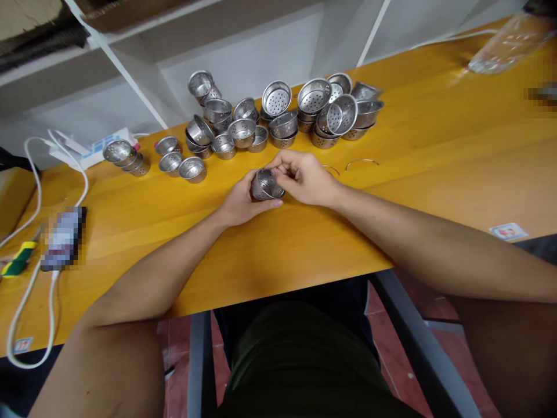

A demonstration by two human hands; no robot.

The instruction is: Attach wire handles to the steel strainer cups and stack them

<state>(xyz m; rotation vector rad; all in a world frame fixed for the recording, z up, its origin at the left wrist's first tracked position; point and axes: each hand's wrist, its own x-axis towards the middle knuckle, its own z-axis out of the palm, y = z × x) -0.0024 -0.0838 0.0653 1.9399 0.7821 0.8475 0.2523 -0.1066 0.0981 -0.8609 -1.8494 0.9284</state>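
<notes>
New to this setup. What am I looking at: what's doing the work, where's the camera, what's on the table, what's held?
There is no machine: these are a person's bare hands, seen by one head-worn camera looking forward and down. The left hand holds a perforated metal cup. The right hand's fingertips are bunched at that cup; whatever they pinch is too small to make out.

On the wooden tabletop, more perforated cups stand behind the hands, many stacked. A thin curved wire lies beyond the right forearm. At the picture's left are a phone on a white cable and a yellow-and-green handle; at the far right, a clear bottle.
</notes>
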